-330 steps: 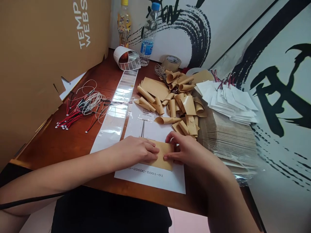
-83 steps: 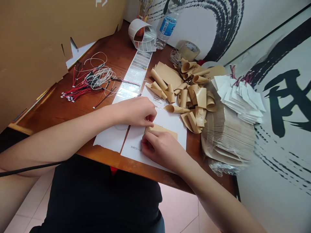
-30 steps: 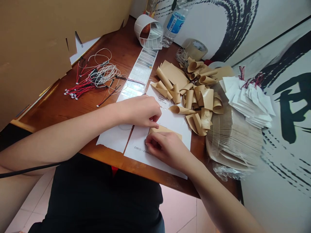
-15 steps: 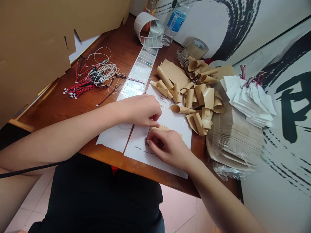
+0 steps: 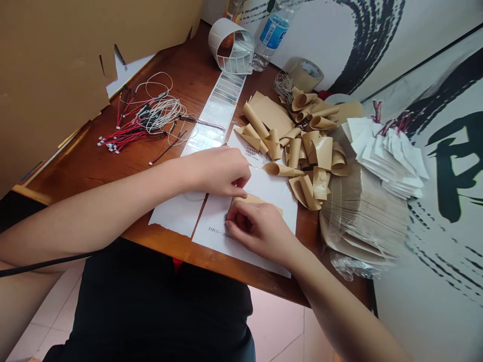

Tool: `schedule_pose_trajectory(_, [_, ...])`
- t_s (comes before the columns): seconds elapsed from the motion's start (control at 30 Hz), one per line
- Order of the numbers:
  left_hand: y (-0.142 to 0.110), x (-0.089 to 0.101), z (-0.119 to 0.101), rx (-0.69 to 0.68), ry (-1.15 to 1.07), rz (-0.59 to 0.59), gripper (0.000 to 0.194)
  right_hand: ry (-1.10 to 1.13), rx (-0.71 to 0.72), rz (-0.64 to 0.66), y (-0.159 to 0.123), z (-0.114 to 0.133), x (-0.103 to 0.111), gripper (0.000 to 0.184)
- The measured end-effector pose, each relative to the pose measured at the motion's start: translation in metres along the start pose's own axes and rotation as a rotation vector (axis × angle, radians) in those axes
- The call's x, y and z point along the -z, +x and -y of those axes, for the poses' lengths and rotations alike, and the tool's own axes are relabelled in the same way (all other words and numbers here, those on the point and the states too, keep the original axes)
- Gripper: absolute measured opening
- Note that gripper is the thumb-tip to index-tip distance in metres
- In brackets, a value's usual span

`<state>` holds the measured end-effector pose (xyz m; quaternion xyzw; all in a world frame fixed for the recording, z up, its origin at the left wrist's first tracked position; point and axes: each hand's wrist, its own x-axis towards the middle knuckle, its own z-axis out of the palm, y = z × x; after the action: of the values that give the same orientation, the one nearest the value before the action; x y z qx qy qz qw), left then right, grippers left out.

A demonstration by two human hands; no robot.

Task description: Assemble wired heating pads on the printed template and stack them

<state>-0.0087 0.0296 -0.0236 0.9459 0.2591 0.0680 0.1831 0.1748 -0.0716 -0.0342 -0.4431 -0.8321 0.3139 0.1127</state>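
A piece of brown kraft paper lies on a printed white sheet near the table's front edge, mostly covered by my hands. My left hand rests just beyond it, fingers curled under and thumb tip at the paper's far edge. Whatever those fingers grip is hidden. My right hand is closed in a pinch at the paper's near left side, and its fingertips seem to hold that edge. A thin pale wire runs from beside my left hand toward the brown rolls.
Rolled kraft paper pieces pile up beyond my right hand. Farther right are a stack of brown paper and white tags. Red-and-white wires lie left. A label roll, bottle and tape stand behind.
My right hand has shifted slightly left, covering more of the printed letters on the white sheet. My left hand has hardly moved.
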Motion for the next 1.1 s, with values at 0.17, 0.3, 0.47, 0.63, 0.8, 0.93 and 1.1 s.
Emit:
schedule_pose_trajectory(0.17, [0.0, 0.001, -0.001, 0.007, -0.002, 0.013, 0.023, 0.013, -0.038, -0.067, 0.001, 0.002, 0.0, 0.01])
schedule_pose_trajectory(0.3, [0.001, 0.001, 0.0, 0.002, -0.001, 0.013, 0.023, 0.022, -0.004, -0.057, 0.0, 0.002, 0.002, 0.01])
schedule_pose_trajectory(0.47, [0.0, 0.001, -0.001, 0.007, 0.005, 0.009, 0.024, -0.136, 0.11, -0.061, -0.005, 0.0, -0.002, 0.01])
schedule_pose_trajectory(0.63, [0.0, 0.002, -0.002, 0.0, 0.013, 0.012, 0.024, -0.355, 0.171, -0.121, -0.007, 0.0, -0.01, 0.018])
schedule_pose_trajectory(0.8, [0.0, 0.002, -0.003, -0.004, 0.016, 0.012, 0.025, -0.464, 0.212, -0.152, -0.008, 0.003, -0.012, 0.024])
schedule_pose_trajectory(0.93, [0.0, 0.002, -0.003, -0.006, 0.016, 0.005, 0.025, -0.469, 0.23, -0.168, -0.009, 0.006, -0.012, 0.025])
schedule_pose_trajectory(1.1, [0.0, 0.002, -0.003, -0.005, 0.022, -0.002, 0.025, -0.538, 0.247, -0.214, -0.01, 0.009, -0.015, 0.028])
